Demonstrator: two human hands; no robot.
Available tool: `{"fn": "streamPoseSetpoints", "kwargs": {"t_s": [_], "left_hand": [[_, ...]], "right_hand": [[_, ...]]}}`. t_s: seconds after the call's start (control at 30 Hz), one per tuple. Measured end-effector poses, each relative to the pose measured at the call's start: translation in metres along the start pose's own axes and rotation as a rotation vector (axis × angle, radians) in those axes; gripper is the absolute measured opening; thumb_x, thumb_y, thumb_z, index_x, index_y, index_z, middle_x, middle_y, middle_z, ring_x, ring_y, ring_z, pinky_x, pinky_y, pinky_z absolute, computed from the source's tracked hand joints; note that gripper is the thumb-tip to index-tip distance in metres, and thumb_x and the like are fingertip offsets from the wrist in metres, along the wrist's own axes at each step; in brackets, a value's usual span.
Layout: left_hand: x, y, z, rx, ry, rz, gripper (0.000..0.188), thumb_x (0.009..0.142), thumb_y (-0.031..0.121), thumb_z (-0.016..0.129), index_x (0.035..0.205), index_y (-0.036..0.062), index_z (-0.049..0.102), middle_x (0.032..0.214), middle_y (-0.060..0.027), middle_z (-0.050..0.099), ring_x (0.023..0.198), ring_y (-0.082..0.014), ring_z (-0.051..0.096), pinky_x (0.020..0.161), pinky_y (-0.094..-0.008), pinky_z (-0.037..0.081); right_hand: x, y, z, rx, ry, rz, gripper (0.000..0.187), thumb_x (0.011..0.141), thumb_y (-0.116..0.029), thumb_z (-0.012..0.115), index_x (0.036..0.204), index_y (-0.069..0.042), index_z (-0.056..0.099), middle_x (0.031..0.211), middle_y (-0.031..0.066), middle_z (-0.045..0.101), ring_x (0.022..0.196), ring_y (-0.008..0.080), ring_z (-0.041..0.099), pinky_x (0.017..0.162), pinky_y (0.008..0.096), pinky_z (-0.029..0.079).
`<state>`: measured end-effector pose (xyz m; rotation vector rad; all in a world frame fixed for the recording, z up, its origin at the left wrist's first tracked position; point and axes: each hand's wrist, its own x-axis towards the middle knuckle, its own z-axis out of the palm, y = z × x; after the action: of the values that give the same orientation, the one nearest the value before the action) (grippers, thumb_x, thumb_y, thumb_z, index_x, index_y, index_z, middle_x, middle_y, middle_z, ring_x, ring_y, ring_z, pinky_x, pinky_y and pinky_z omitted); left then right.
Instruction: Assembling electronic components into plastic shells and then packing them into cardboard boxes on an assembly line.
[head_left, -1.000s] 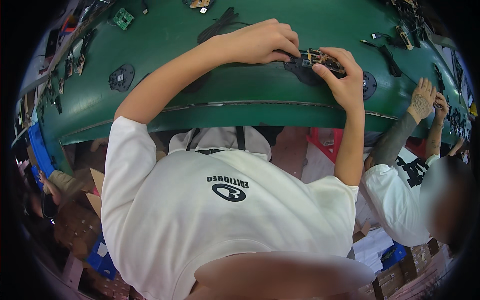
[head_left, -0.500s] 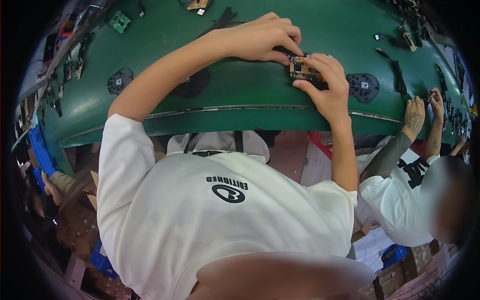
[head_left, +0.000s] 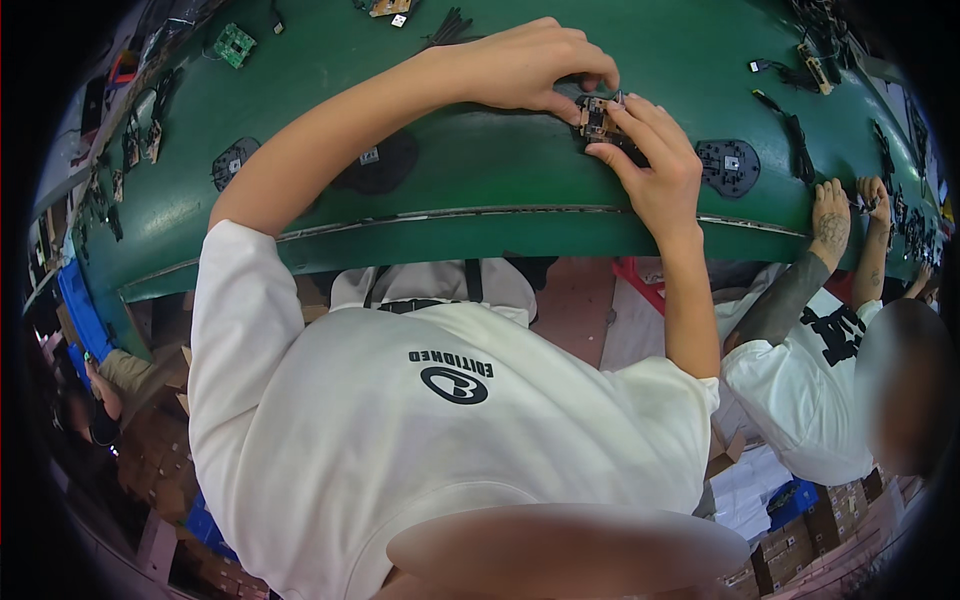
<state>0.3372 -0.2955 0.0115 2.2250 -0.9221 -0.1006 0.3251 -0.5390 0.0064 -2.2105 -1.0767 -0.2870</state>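
Observation:
A small tan-and-black circuit board (head_left: 596, 118) sits over a dark plastic mouse base, just above the green table. My right hand (head_left: 662, 155) grips it from the right, thumb at the near edge and fingers over its top. My left hand (head_left: 540, 68) reaches in from the far left side, its fingers curled and its thumb against the board's left corner. What lies between the left fingertips is partly hidden. To the right of my right hand lies a black mouse base (head_left: 729, 168), and another black base (head_left: 385, 163) is partly covered by my left forearm.
Another mouse base (head_left: 236, 162) lies at the left. A green circuit board (head_left: 234, 45), black cables (head_left: 450, 28) and a tan board (head_left: 388, 7) are farther back. Close by on the right, a co-worker's hands (head_left: 831, 215) work above the table edge (head_left: 760, 228).
The board has turned and tilted slightly in my hands. My left fingers have moved a little right and curled over its far edge. The co-worker's hands have shifted slightly.

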Motion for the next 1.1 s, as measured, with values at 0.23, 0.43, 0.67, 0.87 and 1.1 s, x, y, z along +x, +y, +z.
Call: {"fn": "streamPoseSetpoints", "kwargs": {"t_s": [0.23, 0.43, 0.67, 0.87, 1.1], "left_hand": [[0.007, 0.002, 0.004, 0.151, -0.033, 0.171, 0.037, 0.078, 0.031, 0.076, 0.107, 0.0096, 0.064, 0.100, -0.0015, 0.066, 0.099, -0.0237, 0.060, 0.081, -0.0387, 0.046], [-0.004, 0.031, 0.028, 0.269, 0.210, -0.046, 0.038, 0.075, 0.034, 0.079, 0.102, 0.0086, 0.070, 0.104, -0.0023, 0.065, 0.101, -0.0239, 0.059, 0.085, -0.0374, 0.046], [-0.001, 0.049, 0.024, 0.308, 0.139, -0.178, 0.038, 0.074, 0.030, 0.080, 0.105, 0.0095, 0.071, 0.107, -0.0020, 0.065, 0.102, -0.0231, 0.059, 0.086, -0.0381, 0.046], [-0.022, 0.057, 0.014, 0.308, 0.025, -0.175, 0.036, 0.076, 0.029, 0.079, 0.105, 0.0095, 0.071, 0.110, -0.0020, 0.065, 0.108, -0.0230, 0.058, 0.096, -0.0396, 0.042], [-0.023, 0.064, 0.022, 0.256, 0.126, -0.213, 0.034, 0.078, 0.028, 0.078, 0.107, 0.0095, 0.071, 0.111, -0.0019, 0.064, 0.112, -0.0235, 0.057, 0.104, -0.0416, 0.038]], "right_hand": [[-0.008, 0.002, -0.002, -0.020, 0.020, 0.022, 0.044, 0.069, -0.022, 0.084, 0.108, -0.006, 0.072, 0.111, 0.0109, 0.070, 0.110, 0.0299, 0.064, 0.097, 0.0433, 0.049], [-0.018, -0.015, -0.005, -0.141, -0.037, 0.096, 0.044, 0.081, -0.020, 0.076, 0.122, -0.006, 0.066, 0.128, 0.0133, 0.063, 0.124, 0.0317, 0.056, 0.105, 0.0477, 0.042], [-0.019, 0.017, -0.037, -0.165, -0.163, 0.139, 0.041, 0.090, -0.020, 0.065, 0.127, -0.005, 0.060, 0.136, 0.0117, 0.056, 0.128, 0.0284, 0.050, 0.110, 0.0505, 0.029], [-0.027, -0.020, -0.026, -0.126, -0.137, 0.128, 0.035, 0.083, -0.018, 0.070, 0.116, -0.005, 0.063, 0.120, 0.0087, 0.061, 0.113, 0.0276, 0.057, 0.100, 0.0452, 0.039], [-0.025, -0.030, -0.032, -0.230, -0.166, 0.138, 0.034, 0.084, -0.017, 0.070, 0.115, -0.006, 0.063, 0.120, 0.0060, 0.061, 0.113, 0.0253, 0.057, 0.105, 0.0512, 0.037]]}}
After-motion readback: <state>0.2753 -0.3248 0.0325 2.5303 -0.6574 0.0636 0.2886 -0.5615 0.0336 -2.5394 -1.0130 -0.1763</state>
